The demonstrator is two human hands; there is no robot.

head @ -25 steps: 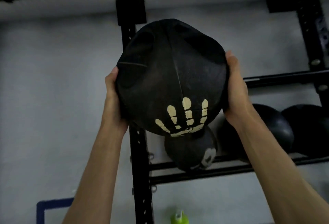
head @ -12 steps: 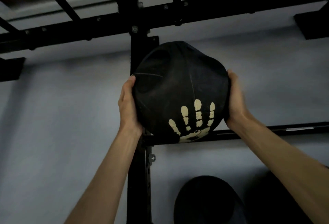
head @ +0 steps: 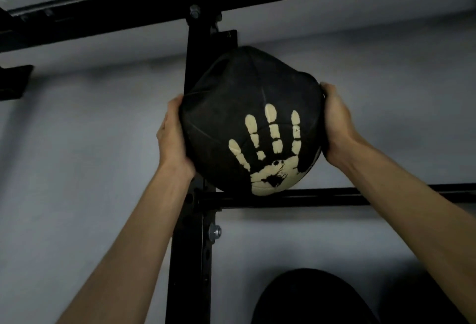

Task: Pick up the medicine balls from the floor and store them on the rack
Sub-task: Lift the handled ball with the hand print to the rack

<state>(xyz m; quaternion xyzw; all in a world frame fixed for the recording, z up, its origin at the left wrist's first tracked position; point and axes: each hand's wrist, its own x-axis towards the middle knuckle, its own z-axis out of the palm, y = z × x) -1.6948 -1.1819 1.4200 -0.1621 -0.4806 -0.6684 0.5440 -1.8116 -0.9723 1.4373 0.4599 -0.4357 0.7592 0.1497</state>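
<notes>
The left hand (head: 175, 140) and right hand (head: 334, 122) grip the black medicine ball (head: 247, 107) by its 2 sides, just above the rack rail (head: 334, 197). Behind the rail stands a grey wall (head: 77, 156); below it sits 1 dark ball (head: 309, 298).

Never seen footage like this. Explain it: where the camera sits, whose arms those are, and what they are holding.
No machine here: a person wears one camera on the head, looking up along their own arms. The left hand and right hand hold a black medicine ball, printed with a pale handprint, from either side. It is raised against a black metal rack, its bottom about level with a horizontal rail; whether it rests there is unclear. Another dark ball shows lower down.
</notes>
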